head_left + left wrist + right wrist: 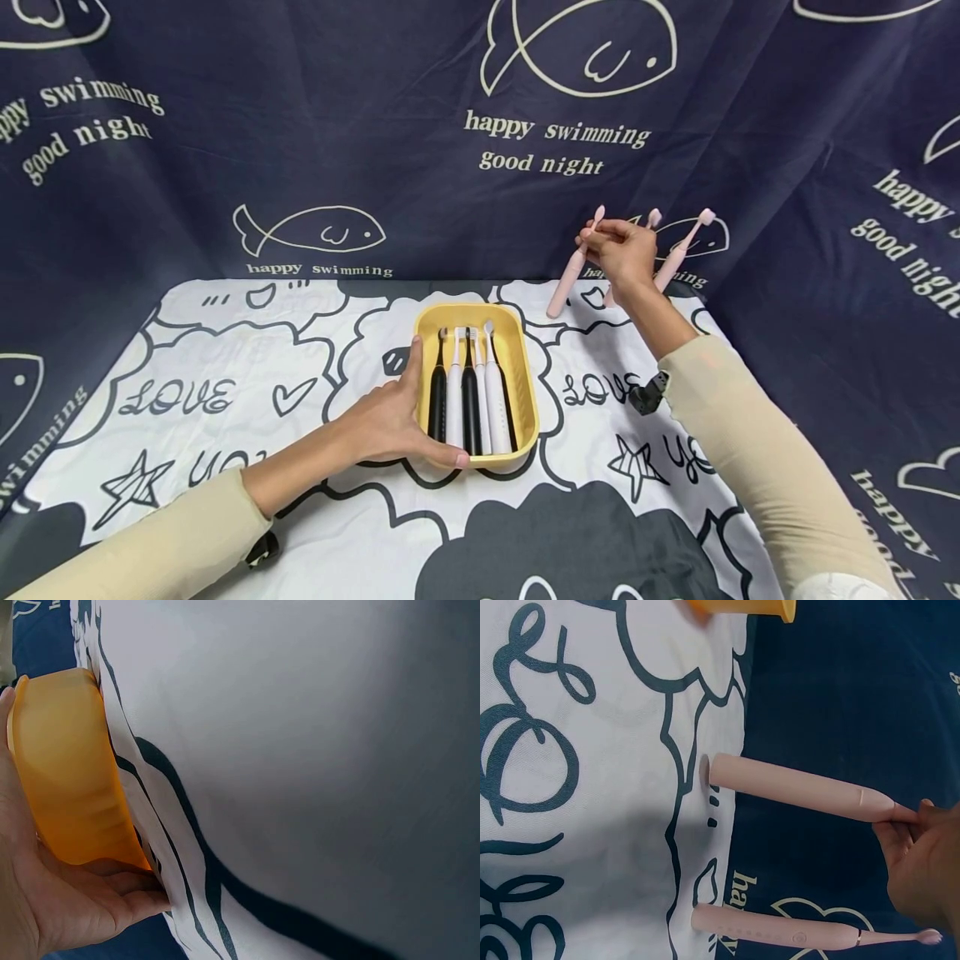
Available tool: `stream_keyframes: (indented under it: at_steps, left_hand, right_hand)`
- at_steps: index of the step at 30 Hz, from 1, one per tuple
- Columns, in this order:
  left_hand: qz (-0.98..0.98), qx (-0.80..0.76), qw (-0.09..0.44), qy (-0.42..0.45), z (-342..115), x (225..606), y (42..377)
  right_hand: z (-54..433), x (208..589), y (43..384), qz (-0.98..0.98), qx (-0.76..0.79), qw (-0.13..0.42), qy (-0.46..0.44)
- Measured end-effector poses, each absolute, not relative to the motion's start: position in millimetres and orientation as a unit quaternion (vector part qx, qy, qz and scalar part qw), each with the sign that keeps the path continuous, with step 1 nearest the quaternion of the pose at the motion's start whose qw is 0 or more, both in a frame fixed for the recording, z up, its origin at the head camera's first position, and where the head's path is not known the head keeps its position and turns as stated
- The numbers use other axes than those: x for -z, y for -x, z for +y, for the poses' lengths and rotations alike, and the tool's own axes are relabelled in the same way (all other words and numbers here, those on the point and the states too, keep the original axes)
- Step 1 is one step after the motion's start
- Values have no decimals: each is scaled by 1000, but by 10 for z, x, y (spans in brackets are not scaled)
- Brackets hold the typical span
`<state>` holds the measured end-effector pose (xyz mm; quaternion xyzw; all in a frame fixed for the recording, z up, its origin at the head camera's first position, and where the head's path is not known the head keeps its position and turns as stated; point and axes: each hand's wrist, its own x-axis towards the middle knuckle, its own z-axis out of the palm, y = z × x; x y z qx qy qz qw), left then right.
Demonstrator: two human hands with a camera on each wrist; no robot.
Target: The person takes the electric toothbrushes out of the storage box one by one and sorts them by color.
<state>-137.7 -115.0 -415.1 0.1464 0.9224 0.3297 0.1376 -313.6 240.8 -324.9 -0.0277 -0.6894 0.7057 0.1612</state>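
My left hand (390, 421) grips the near left corner of a yellow plastic basket (531, 392), thumb along the front rim and fingers against the left side. In the left wrist view the basket's outer wall (67, 772) shows beside the hand. Several black and white electric toothbrushes (470, 396) lie side by side inside, heads pointing away. To the right, at the back, my right hand (622, 250) pinches a pink electric toothbrush (795, 787) by its thin neck. It is tilted, head up, its base close over the cloth.
Two more pink toothbrushes stand upright by the back edge; one (670, 265) is right of the hand, the other (655, 218) partly hidden behind it. A patterned white cloth (247, 367) covers the table. Dark blue fabric (420, 125) hangs behind and at both sides.
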Motion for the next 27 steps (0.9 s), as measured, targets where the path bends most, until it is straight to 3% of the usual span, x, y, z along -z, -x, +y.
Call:
stream_keyframes:
  at_steps: [27]
  left_hand:
    - [921, -333, 140, -148, -1162, 4160, 1377]
  right_hand:
    - [2414, 3391, 3261, -737, -635, 227, 44]
